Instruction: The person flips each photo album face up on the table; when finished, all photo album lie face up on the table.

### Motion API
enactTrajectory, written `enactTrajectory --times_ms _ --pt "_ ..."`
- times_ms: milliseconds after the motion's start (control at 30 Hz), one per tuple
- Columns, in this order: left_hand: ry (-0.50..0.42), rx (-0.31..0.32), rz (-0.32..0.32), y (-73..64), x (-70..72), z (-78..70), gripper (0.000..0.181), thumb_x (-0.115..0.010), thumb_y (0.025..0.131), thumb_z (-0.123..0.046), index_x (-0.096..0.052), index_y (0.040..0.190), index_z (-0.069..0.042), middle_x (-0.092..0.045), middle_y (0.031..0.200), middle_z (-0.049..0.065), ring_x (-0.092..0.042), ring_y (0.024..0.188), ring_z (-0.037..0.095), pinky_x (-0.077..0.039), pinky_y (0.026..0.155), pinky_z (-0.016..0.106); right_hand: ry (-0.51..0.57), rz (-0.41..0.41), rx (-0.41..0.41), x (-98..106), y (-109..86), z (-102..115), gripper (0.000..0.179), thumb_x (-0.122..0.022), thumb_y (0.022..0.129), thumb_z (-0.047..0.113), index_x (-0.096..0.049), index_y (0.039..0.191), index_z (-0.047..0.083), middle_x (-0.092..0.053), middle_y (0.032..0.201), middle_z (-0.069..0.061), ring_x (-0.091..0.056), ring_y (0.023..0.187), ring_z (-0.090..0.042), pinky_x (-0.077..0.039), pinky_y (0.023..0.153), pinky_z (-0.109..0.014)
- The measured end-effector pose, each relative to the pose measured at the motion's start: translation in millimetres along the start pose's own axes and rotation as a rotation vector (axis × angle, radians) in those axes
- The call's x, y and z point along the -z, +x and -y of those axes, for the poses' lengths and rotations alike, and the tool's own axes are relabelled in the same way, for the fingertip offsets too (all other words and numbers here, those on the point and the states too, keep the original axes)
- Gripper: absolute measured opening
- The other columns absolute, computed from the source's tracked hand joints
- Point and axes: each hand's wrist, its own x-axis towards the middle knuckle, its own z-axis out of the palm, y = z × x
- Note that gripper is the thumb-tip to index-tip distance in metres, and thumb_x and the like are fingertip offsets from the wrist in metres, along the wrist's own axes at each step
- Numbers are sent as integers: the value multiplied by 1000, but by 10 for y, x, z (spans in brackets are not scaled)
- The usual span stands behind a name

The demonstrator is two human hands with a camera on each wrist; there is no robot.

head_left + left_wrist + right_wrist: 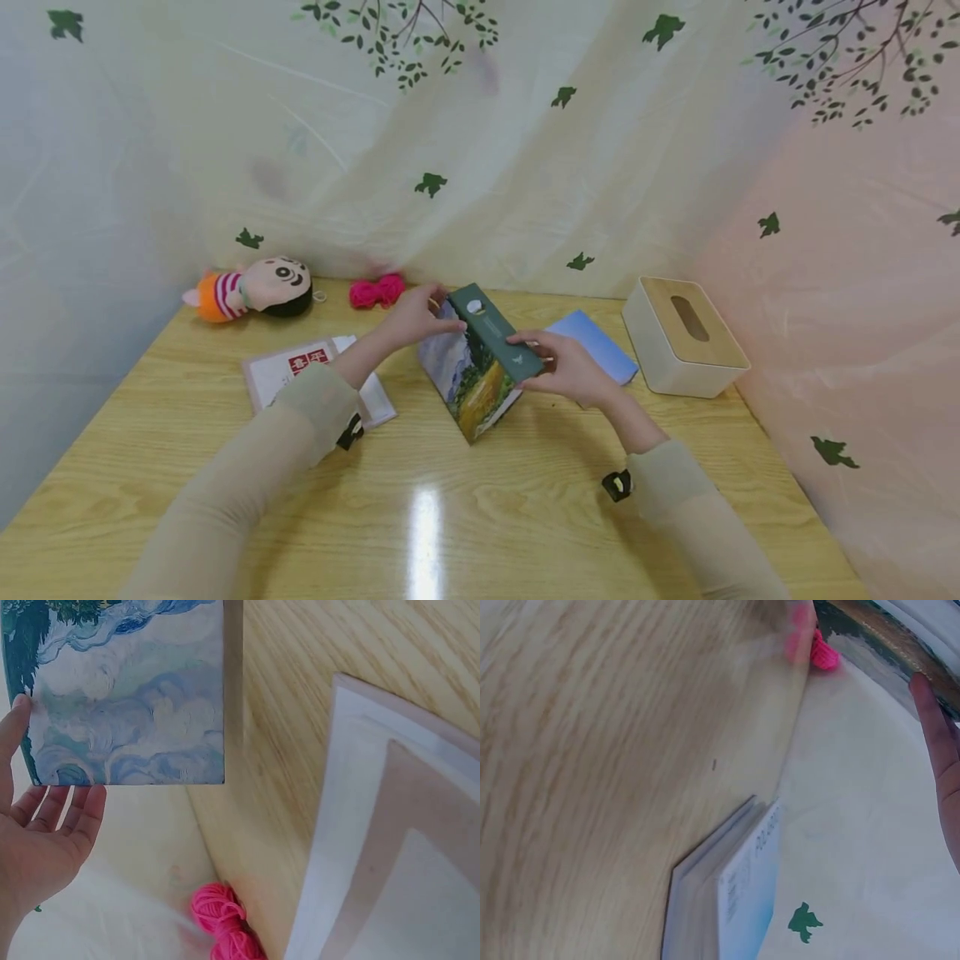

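Both my hands hold a book (474,375) with a painted landscape cover and a dark green spine. It is tilted, spine up, over the middle of the wooden table. My left hand (412,318) grips its far end, thumb on the cover. In the left wrist view, the left hand's fingers (52,806) curl under the edge of the blue-and-white painted cover. At the near end, my right hand (568,365) pinches the book by the spine. The right wrist view shows only part of the right hand, with one finger (933,724) against the book.
A blue book (594,343) lies right of the hands, beside a white tissue box (678,367) with a wooden lid. Left are a white flat packet (277,373) with red characters, a plush doll (255,287) and pink yarn (377,291). A printed curtain (510,225) stands behind.
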Motion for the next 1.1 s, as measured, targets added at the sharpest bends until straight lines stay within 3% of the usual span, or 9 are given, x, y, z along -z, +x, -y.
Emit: enactTrajectory --times_ms 167,367,567,667,900,1100 --pt "0 -34 -24 17 19 -48 60 -79 75 -35 -53 119 -3 -61 109 11 -59 101 26 -50 85 36 -6 -10 42 50 -3 69 62 -80 75 13 -54 131 14 -53 129 -15 -62 98 -26 -56 69 -30" --pt "-83 -51 -38 28 32 -113 57 -81 75 -28 -53 117 -1 -63 105 13 -61 97 28 -52 83 36 23 -32 49 101 1 144 68 -78 75 4 -48 136 9 -53 129 -19 -60 106 -30 -55 75 -32" --pt "-161 -53 -16 40 39 -136 60 -80 76 -22 -47 122 -2 -61 109 14 -64 98 29 -56 77 35 64 -40 32 117 9 167 73 -75 75 -5 -42 140 5 -50 132 -20 -55 115 -34 -53 77 -30" --pt "-201 -68 -1 38 38 -137 63 -80 76 -17 -45 126 -2 -60 110 16 -66 96 30 -56 75 35 65 -45 54 123 13 165 74 -77 76 0 -42 140 8 -49 134 -14 -54 118 -31 -53 77 -30" --pt "-284 -101 55 46 26 -86 71 -77 77 -8 -37 136 -7 -55 116 18 -66 95 31 -56 78 36 49 -33 58 113 -9 455 77 -79 73 1 -40 140 3 -46 140 -14 -51 121 -33 -52 85 -44" --pt "-299 -95 102 26 16 -41 76 -76 79 -9 -33 141 -12 -54 116 20 -66 98 32 -55 82 38 76 -17 67 67 17 234 85 -81 71 4 -36 143 8 -45 143 -12 -51 121 -28 -52 86 -39"
